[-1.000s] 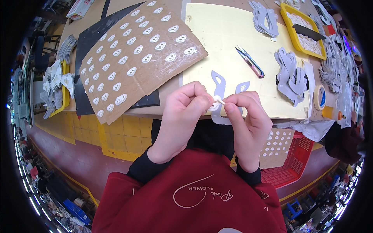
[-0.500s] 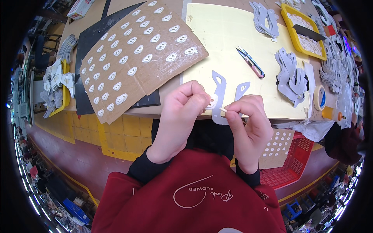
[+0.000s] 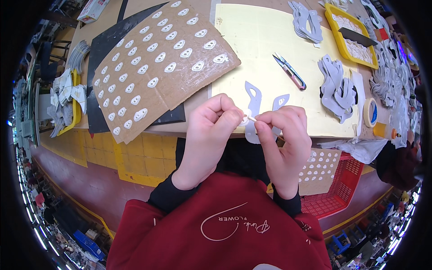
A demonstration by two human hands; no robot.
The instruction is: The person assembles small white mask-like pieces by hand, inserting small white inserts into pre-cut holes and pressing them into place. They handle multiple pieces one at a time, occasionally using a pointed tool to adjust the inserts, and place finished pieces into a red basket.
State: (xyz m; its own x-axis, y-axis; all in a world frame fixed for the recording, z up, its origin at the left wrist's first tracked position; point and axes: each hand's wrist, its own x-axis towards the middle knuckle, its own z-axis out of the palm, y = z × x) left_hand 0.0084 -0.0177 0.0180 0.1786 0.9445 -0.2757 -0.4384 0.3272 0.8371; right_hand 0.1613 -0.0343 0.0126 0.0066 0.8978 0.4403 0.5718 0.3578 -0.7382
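Note:
My left hand (image 3: pixel 211 130) and my right hand (image 3: pixel 283 139) meet over the table's near edge. Between their fingertips is a small white oval sticker (image 3: pixel 247 119) with a pale backing strip; both hands pinch it. Just behind the fingers lies a grey cut-out piece with two prongs (image 3: pixel 256 101), partly hidden by my right hand. To the left lies a brown cardboard sheet (image 3: pixel 153 67) carrying several rows of the same white oval stickers.
A pale yellow mat (image 3: pixel 265 40) covers the table with thread snips (image 3: pixel 290 72) on it. Stacks of grey cut-outs (image 3: pixel 335 87), a tape roll (image 3: pixel 370 112) and a yellow tray (image 3: pixel 351 31) sit right. A red basket (image 3: pixel 342 189) with a sticker sheet stands below the table.
My hands have come closer together, and the white sticker now sits between both sets of fingertips. The grey cut-out stays about where it was.

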